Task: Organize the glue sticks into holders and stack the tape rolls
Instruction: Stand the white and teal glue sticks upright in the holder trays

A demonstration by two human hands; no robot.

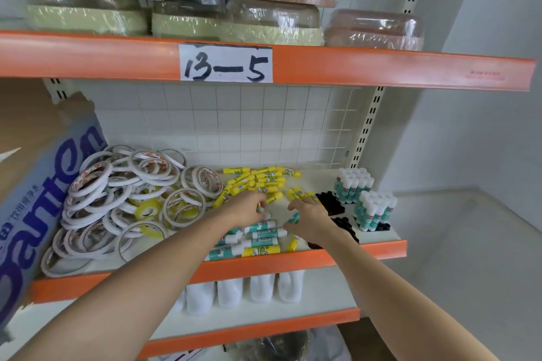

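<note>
Loose yellow glue sticks lie in a pile at the middle of the shelf. Teal-and-white glue sticks lie near its front edge. My left hand curls its fingers round a teal glue stick at the pile. My right hand pinches another teal glue stick. Black holders stand to the right, some holding upright teal sticks. A heap of white tape rolls covers the shelf's left part.
A blue-printed cardboard box leans at the far left. The orange shelf edge runs along the front. Wrapped goods fill the shelf above, labelled 13-5. White items stand on the shelf below. A wire grid backs the shelf.
</note>
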